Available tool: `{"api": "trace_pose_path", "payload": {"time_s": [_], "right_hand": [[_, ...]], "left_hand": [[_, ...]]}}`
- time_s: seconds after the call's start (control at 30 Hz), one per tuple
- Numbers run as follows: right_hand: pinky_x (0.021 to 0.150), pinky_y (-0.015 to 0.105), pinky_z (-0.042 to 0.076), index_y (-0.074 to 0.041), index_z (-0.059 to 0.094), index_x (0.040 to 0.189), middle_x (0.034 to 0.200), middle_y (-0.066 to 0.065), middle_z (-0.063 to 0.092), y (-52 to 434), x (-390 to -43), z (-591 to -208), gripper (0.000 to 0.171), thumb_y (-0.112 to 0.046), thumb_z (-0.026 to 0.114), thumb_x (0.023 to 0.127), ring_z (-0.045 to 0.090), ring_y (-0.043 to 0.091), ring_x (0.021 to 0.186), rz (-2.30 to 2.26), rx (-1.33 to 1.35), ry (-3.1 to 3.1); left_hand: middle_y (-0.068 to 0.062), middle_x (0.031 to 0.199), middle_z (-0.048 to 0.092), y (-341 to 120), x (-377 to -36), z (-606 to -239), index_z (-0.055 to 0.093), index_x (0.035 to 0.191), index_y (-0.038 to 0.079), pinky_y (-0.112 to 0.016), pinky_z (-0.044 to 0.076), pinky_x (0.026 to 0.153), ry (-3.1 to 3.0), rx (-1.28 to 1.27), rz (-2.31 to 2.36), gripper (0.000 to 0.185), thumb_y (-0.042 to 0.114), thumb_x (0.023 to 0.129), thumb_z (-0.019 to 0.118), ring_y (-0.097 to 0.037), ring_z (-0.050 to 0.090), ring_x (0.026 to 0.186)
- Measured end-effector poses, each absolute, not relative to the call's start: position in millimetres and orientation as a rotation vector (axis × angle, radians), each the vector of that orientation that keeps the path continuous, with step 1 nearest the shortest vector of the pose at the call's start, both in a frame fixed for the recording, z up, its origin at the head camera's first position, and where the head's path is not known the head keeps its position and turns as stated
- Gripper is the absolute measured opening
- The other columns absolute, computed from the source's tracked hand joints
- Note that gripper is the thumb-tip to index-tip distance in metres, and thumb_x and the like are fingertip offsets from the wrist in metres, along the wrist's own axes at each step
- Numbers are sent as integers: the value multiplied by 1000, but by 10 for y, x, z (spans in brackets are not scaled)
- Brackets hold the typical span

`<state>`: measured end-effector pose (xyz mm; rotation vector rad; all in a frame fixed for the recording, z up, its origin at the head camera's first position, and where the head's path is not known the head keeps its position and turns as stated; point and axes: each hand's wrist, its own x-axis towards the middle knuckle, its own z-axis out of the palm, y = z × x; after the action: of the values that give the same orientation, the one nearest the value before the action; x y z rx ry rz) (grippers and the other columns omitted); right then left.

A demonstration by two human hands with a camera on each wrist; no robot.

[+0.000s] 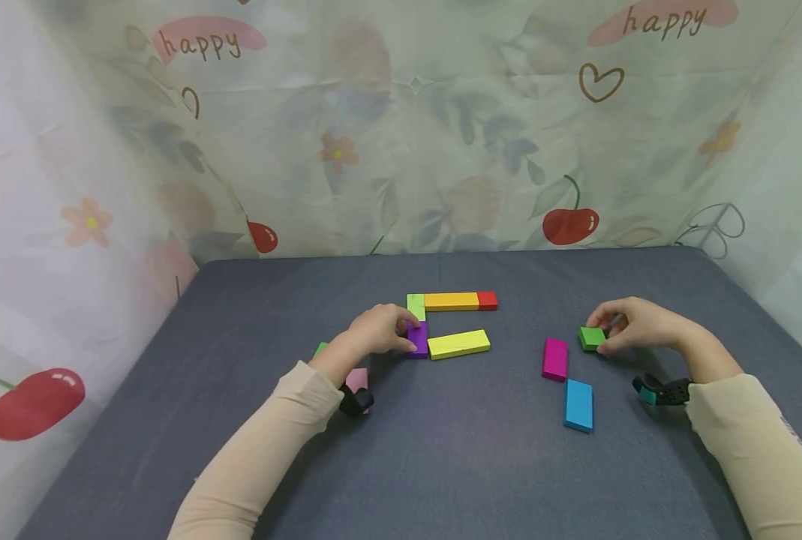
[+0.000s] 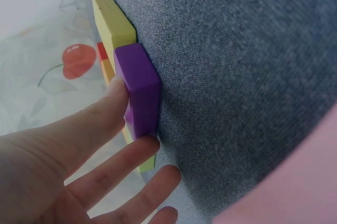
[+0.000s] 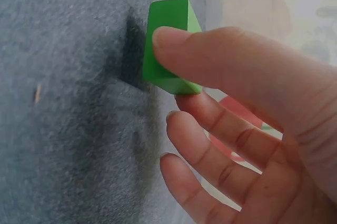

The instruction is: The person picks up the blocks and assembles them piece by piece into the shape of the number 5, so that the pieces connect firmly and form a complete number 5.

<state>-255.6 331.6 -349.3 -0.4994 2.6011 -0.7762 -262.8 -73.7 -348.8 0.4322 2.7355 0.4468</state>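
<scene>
My left hand (image 1: 401,335) holds a purple block (image 1: 418,341) that lies flat on the grey cloth, thumb on one side and fingertips at its near end. In the left wrist view, this hand (image 2: 134,113) pinches the purple block (image 2: 139,71), which touches a yellow block (image 2: 113,21). My right hand (image 1: 603,334) pinches a small green block (image 1: 591,338) between thumb and fingers. The right wrist view shows that hand (image 3: 166,76) with the green block (image 3: 168,13) tilted, a shadow beside it.
A lime block (image 1: 416,306), an orange block (image 1: 451,301) and a red block (image 1: 487,301) form a row behind the yellow block (image 1: 458,344). A magenta block (image 1: 555,359) and a blue block (image 1: 579,405) lie near the right hand. A pink block (image 1: 357,377) lies under my left wrist. Printed curtains wall in the table.
</scene>
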Motion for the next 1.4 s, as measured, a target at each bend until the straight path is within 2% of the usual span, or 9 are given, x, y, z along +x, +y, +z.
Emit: {"api": "trace_pose_path", "payload": {"time_s": [0.63,1.0,1.4], "right_hand": [[69,23,50,-5,62,107,103,7,62,3097,-2549,-3395,36,-20,76,77,57,7,80,-789,-591,2640],[67,24,49,-6,63,105,102,8,63,2904,-2543,-3337,33,-18,75,77,56,9,80,-795,-657,2657],[68,24,49,-8,64,104,101,5,64,2667,-2576,-3365,31,-19,75,77,57,13,82,-768,-726,2655]], "left_hand": [[-4,113,65,-733,-2629,-3480,61,123,23,-34,48,83,2738,444,434,45,29,80,73,-18,58,95],[-5,113,65,-734,-2619,-3481,62,123,22,-33,49,81,2744,455,439,45,28,80,73,-17,59,91],[-4,111,65,-724,-2625,-3479,62,122,23,-34,48,82,2746,440,418,44,29,80,74,-19,56,96]]}}
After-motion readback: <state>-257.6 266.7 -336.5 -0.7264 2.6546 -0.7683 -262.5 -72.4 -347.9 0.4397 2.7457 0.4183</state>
